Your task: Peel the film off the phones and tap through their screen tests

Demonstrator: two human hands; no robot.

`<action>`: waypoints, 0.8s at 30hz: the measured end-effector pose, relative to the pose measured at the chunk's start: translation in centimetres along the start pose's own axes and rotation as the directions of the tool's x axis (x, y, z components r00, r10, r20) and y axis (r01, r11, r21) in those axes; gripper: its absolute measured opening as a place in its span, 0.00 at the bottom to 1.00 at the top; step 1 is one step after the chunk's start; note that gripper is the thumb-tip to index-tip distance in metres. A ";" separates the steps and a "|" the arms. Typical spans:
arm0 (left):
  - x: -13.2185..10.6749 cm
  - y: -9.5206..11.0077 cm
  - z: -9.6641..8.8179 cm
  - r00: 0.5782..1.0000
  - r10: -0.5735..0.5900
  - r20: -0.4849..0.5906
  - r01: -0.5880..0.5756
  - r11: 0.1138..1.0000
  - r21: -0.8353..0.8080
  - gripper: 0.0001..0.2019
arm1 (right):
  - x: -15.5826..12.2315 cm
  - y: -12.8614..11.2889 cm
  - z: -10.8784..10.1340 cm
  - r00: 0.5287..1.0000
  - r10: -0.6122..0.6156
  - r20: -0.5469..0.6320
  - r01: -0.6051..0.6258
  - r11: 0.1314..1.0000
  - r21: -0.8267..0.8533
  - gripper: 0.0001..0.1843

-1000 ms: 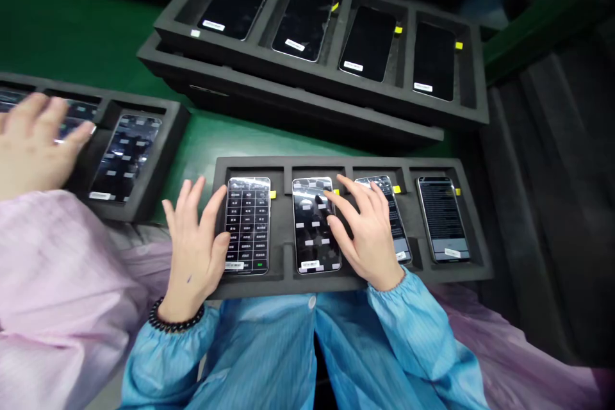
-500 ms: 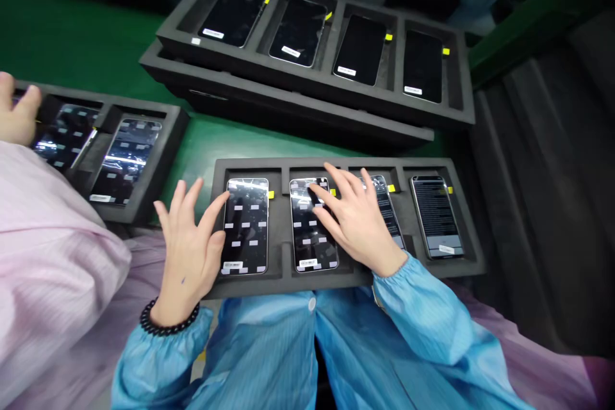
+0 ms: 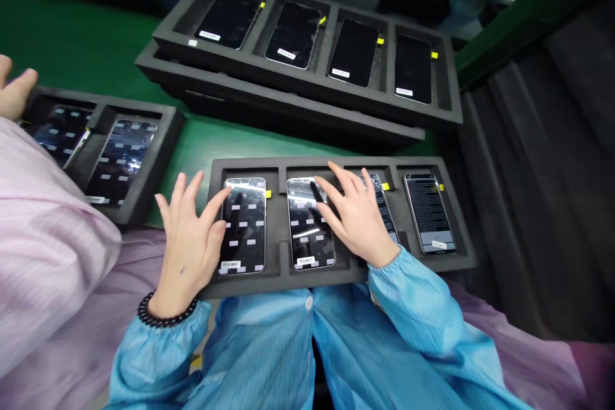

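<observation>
Across my lap lies a black foam tray (image 3: 312, 278) with several smartphones in separate compartments. My left hand (image 3: 189, 240) is open at the tray's left end, its index fingertip at the upper left corner of the leftmost phone (image 3: 243, 230). Fingers spread, my right hand (image 3: 358, 214) hovers over or touches the upper right of the second phone (image 3: 307, 240); contact is hard to tell. Both these screens show rows of small pale blocks. The third phone (image 3: 387, 211) is partly hidden behind my right hand. Lines of text fill the rightmost phone (image 3: 430, 214).
Stacked foam trays (image 3: 288, 86) stand behind, the top one holding several dark-screened phones. At left, another person's hand (image 3: 16, 90) is over a further phone tray (image 3: 166, 154). The bench surface (image 3: 206, 138) is green. Dark ridged material (image 3: 523, 205) rises at right.
The view has shifted slightly. My right index finger has moved a little on or above the second phone's top right. The left hand stays nearly still. The other person's hand has moved slightly up.
</observation>
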State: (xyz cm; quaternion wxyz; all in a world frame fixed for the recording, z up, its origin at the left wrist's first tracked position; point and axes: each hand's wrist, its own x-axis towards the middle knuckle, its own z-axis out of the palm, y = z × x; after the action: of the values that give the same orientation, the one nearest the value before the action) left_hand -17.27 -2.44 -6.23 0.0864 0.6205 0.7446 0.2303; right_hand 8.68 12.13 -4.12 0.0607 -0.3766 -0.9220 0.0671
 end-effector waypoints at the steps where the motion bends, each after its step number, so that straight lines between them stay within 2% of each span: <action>1: 0.1 0.4 -0.2 1.000 0.028 0.013 -0.029 1.000 0.009 0.25 | -0.2 0.2 0.0 1.000 0.010 -0.010 -0.010 1.000 -0.002 0.25; 4: 0.7 2.2 -0.2 0.980 0.194 0.040 -0.196 0.980 0.046 0.25 | -1.1 0.4 -0.3 1.000 0.001 -0.030 -0.001 1.000 0.006 0.23; 7: 1.5 4.4 0.8 0.918 0.376 0.127 -0.389 0.916 0.099 0.26 | -2.2 0.2 -0.7 0.997 -0.046 -0.068 0.048 0.998 0.032 0.20; 9: 2.1 5.5 1.7 0.889 0.415 0.194 -0.443 0.887 0.130 0.26 | -2.8 -0.1 -0.8 0.995 -0.072 -0.075 0.075 0.996 0.038 0.19; 12: 2.7 6.3 2.7 0.884 0.393 0.253 -0.440 0.882 0.169 0.26 | -3.2 -0.3 -0.7 0.995 -0.088 -0.043 0.089 0.996 0.028 0.20; 15: 2.7 6.4 2.5 0.879 0.401 0.260 -0.451 0.875 0.177 0.26 | -3.5 -0.1 -0.4 0.994 -0.106 -0.025 0.106 0.994 0.028 0.20; 20: 0.9 6.0 1.4 0.882 0.413 0.228 -0.451 0.879 0.152 0.25 | -4.9 0.5 -0.6 0.990 -0.125 -0.067 0.130 0.989 0.075 0.17; 24: -0.4 5.7 1.6 0.888 0.387 0.247 -0.427 0.894 0.133 0.24 | -5.4 0.5 -0.6 0.990 -0.132 -0.054 0.137 0.987 0.087 0.17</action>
State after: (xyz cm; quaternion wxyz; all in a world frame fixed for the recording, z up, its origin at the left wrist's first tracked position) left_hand -11.50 -1.70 -5.13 0.0581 0.7896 0.6016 0.1056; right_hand 12.97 8.72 -3.91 0.1040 -0.3118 -0.9396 0.0956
